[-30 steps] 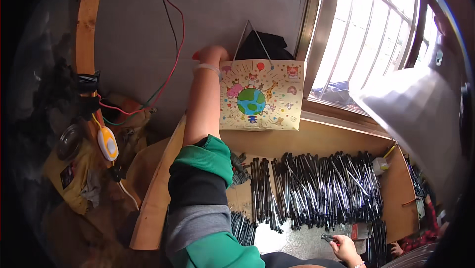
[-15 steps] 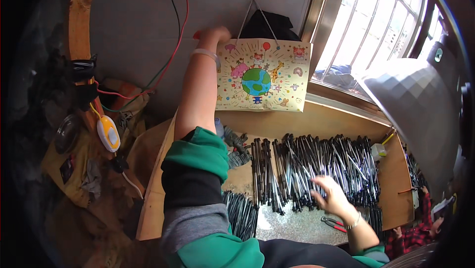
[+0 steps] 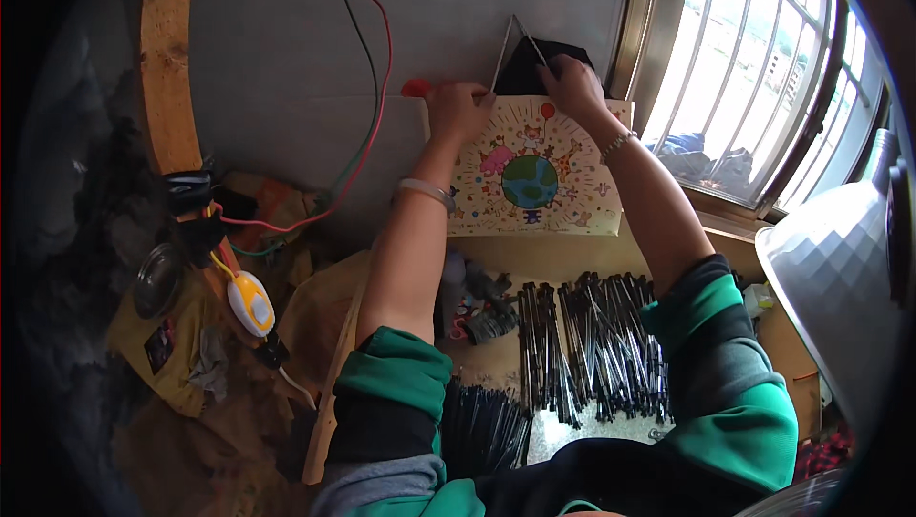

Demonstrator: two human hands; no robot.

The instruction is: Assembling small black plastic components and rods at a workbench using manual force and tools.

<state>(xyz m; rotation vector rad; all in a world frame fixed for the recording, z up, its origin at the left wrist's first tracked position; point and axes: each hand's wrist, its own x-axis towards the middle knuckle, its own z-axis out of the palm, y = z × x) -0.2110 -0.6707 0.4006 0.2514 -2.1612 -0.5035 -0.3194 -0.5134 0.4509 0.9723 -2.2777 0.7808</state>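
A cream paper bag [image 3: 530,217] printed with a globe and cartoon animals stands upright against the grey wall at the far edge of the bench. My left hand [image 3: 460,112] is closed on its top edge, left of the cord handle [image 3: 503,54]. My right hand [image 3: 574,88] grips the same rim farther right, fingers bent beside the handle's other end. Something black [image 3: 565,50], perhaps cloth, pokes out of the bag's mouth behind the right fingers. A small red thing [image 3: 416,88] shows beside my left hand. The fingertips inside the bag are hidden.
Many thin black-and-silver rods [image 3: 611,345] lie in rows on the bench, with more [image 3: 487,422] nearer me. Grey gloves [image 3: 487,317] lie behind them. A white lamp shade [image 3: 830,269] stands right, below a barred window. Cables and a yellow-white switch [image 3: 252,305] hang left.
My right hand has left the rods and reached up to the bag's rim. My left hand has shifted right along the top edge. The whole view has tilted slightly.
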